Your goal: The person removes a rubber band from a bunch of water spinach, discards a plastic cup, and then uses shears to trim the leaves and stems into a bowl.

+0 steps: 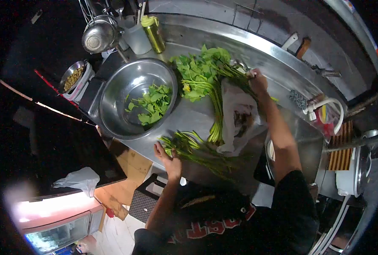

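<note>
**Bright Metal, Thin Plastic, Matt Cloth**

The wide, round, silver metal basin (127, 83) is smooth and glossy, with bright highlights inside. The long silver-grey metal counter (189, 117) has a softer, satin sheen. On the long-stemmed green leafy vegetables (216, 108), the stems look smooth and slightly shiny. The crumpled, whitish plastic bag (231, 102) is thin, wrinkled and translucent. The rounded silver metal strainer (99, 37) shines, as does the yellow-green cylindrical bottle (154, 37), its material uncertain. A tangled grey scourer (298, 99) looks rough and metallic. The brown-striped slatted rack (341, 146) resembles wood. The black, red-lettered shirt (235, 212) is matt cloth.
</note>
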Motion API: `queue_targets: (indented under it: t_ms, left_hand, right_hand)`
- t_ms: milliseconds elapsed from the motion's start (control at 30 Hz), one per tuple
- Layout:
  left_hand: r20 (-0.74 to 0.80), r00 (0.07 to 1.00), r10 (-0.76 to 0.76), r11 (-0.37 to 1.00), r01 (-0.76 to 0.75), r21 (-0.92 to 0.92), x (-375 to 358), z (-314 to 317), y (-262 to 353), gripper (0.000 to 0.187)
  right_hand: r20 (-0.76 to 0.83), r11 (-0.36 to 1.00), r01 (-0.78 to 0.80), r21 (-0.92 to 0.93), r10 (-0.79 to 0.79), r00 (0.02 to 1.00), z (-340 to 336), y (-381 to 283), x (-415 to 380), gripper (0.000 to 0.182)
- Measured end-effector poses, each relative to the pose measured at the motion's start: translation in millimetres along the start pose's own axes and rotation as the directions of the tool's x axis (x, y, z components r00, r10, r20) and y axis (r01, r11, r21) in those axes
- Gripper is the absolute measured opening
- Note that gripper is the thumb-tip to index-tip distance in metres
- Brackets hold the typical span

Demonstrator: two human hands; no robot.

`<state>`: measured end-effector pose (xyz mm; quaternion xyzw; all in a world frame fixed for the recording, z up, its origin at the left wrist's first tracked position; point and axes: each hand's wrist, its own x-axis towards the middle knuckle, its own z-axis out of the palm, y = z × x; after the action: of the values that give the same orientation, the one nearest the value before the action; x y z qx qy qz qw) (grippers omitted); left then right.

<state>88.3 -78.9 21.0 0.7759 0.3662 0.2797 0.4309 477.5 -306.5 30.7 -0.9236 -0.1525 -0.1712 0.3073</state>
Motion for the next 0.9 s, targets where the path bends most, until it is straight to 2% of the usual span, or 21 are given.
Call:
queue_targets:
  t_ms: [67, 100, 133, 167, 200, 233, 300, 367, 400, 433, 467, 533, 567, 600, 633, 700, 733, 767, 800, 867, 900]
  left_hand:
    - [-0.022, 0.998, 0.06, 0.998, -0.06, -0.001, 1.3, -11.6, 23.4, 0.052]
    - [-0.04, 0.992, 0.122, 0.992, -0.122, 0.001, 2.9, -14.3, 31.7, 0.051]
    - [-0.043, 0.991, 0.123, 0.992, -0.123, -0.005, 7.2, -15.0, 37.9, 0.051]
    - [0.01, 0.984, 0.181, 0.982, -0.18, -0.06, 13.4, -14.9, 43.6, 0.048]
    - [0.055, 0.97, 0.238, 0.966, -0.231, -0.115, 20.1, -15.4, 51.3, 0.046]
    - [0.062, 0.969, 0.241, 0.951, -0.223, -0.213, 26.7, -11.2, 69.0, 0.038]
    - [0.181, 0.933, 0.31, 0.898, -0.225, -0.378, 47.6, -0.7, 90.8, 0.033]
    - [0.268, 0.927, 0.262, 0.813, -0.063, -0.579, 62.7, 11.8, 120.5, 0.028]
    - [0.308, 0.924, 0.228, 0.803, 0.001, -0.597, 69.8, 15.3, 132.2, 0.031]
    - [0.399, 0.907, 0.133, 0.688, 0.205, -0.696, 73.6, 14.2, 148.7, 0.029]
    - [0.377, 0.918, 0.123, 0.689, 0.195, -0.698, 78.6, 15.5, 151.0, 0.029]
    - [0.493, 0.869, 0.033, 0.471, 0.421, -0.775, 86.6, 12.2, 153.0, 0.024]
    - [0.414, 0.91, 0.037, 0.482, 0.347, -0.805, 87.5, 7.4, 153.8, 0.019]
    - [0.4, 0.916, 0.028, 0.483, 0.338, -0.808, 90.3, 2.2, 148.9, 0.019]
    - [0.361, 0.932, -0.019, 0.48, 0.325, -0.815, 93.6, -3.4, 141.1, 0.019]
    - [0.297, 0.949, -0.107, 0.431, 0.314, -0.846, 103.5, -14.5, 125.3, 0.019]
    - [0.306, 0.939, -0.16, 0.467, 0.345, -0.814, 108.7, -24.1, 116.4, 0.022]
    - [0.303, 0.941, -0.151, 0.467, 0.338, -0.817, 114.7, -33.6, 107.1, 0.022]
    - [0.301, 0.943, -0.142, 0.466, 0.332, -0.82, 120.4, -43.6, 101.5, 0.023]
    - [0.314, 0.932, -0.182, 0.491, 0.363, -0.791, 130.0, -60.5, 92.5, 0.026]
    - [0.336, 0.92, -0.202, 0.471, 0.392, -0.79, 132.4, -68.2, 90.0, 0.025]
  right_hand:
    - [-0.022, 0.981, -0.103, 0.162, 0.108, 0.994, -15.4, -1.5, 27.4, 0.037]
    - [0.094, 0.979, -0.137, 0.149, 0.124, 0.988, -51.2, -35.3, 31.3, 0.037]
    - [0.09, 0.98, -0.132, 0.146, 0.12, 0.989, -67.2, -53.4, 34.3, 0.037]
    - [0.151, 0.896, -0.186, 0.403, 0.135, 0.979, -77.6, -67.7, 37.6, 0.038]
    - [0.218, 0.741, -0.24, 0.627, 0.129, 0.967, -86.6, -84.4, 39.4, 0.039]
    - [0.222, 0.742, -0.232, 0.629, 0.114, 0.968, -100.8, -109.5, 34.5, 0.039]
    - [0.47, 0.631, -0.405, 0.662, 0.072, 0.88, -121.5, -159.0, 6.7, 0.042]
    - [0.497, 0.366, -0.439, 0.82, -0.077, 0.864, -109.8, -187.0, -22.5, 0.05]
    - [0.546, 0.362, -0.49, 0.793, -0.065, 0.835, -107.1, -206.4, -40.5, 0.046]
    - [0.594, 0.358, -0.541, 0.761, -0.051, 0.803, -104.6, -225.0, -59.1, 0.042]
    - [0.559, 0.404, -0.47, 0.785, -0.133, 0.819, -91.7, -234.0, -76.0, 0.048]
    - [0.556, 0.334, -0.47, 0.817, -0.235, 0.797, -75.6, -253.4, -102.7, 0.047]
    - [0.563, 0.382, -0.454, 0.805, -0.25, 0.788, -65.9, -259.4, -110.1, 0.047]
    - [0.569, 0.428, -0.435, 0.792, -0.262, 0.779, -58.0, -266.1, -116.5, 0.046]
    - [0.54, 0.362, -0.436, 0.824, -0.265, 0.799, -51.4, -273.8, -123.7, 0.044]
    - [0.587, 0.357, -0.491, 0.795, -0.246, 0.771, -50.9, -280.1, -128.5, 0.043]
    - [0.629, 0.352, -0.542, 0.763, -0.214, 0.747, -52.8, -284.0, -130.0, 0.042]
    - [0.68, 0.455, -0.55, 0.7, -0.192, 0.708, -58.4, -286.5, -130.1, 0.04]
    - [0.685, 0.456, -0.553, 0.697, -0.199, 0.7, -57.1, -283.9, -131.2, 0.04]
    - [0.791, 0.501, -0.628, 0.596, -0.232, 0.566, -54.0, -279.1, -134.2, 0.036]
    - [0.808, 0.63, -0.565, 0.532, -0.178, 0.562, -55.5, -283.5, -137.9, 0.033]
